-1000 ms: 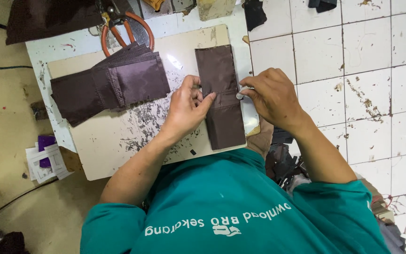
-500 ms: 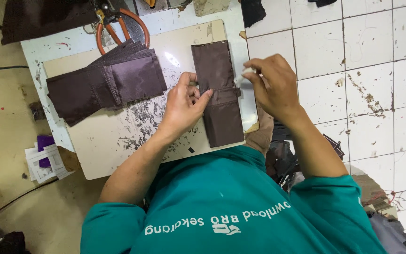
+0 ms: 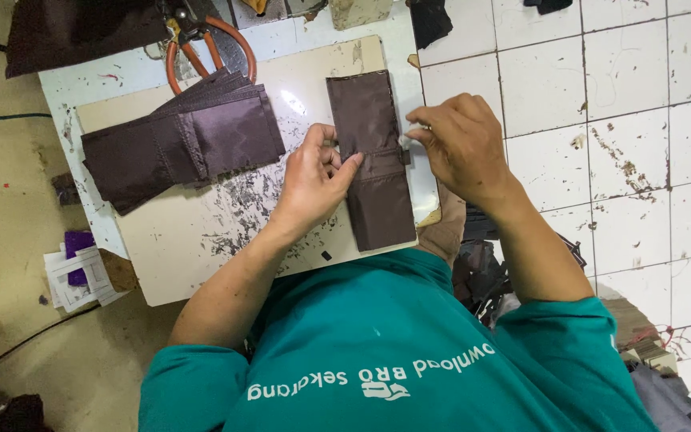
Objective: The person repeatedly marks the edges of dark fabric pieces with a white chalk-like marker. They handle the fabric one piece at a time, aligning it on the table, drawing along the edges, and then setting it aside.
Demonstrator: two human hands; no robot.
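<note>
While the long dark-brown fabric strip [image 3: 373, 160] lies flat on the cream work board [image 3: 201, 248], the left hand [image 3: 313, 180] presses its fingertips on its middle and the right hand [image 3: 457, 144] pinches its right edge, beside a stack of brown fabric pieces [image 3: 177, 148].

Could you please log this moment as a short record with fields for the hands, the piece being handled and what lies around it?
view: head camera, looking down at a worn cream work board
left hand: fingertips pressed on the left edge of the dark brown fabric piece
right hand: pinching a small tab at the piece's right edge
fabric piece: long, flat, lengthwise on the board
stack of brown fabric pieces: upper left of board, apart from both hands
orange-handled scissors: beyond the stack
floor: white tiles, right
</note>
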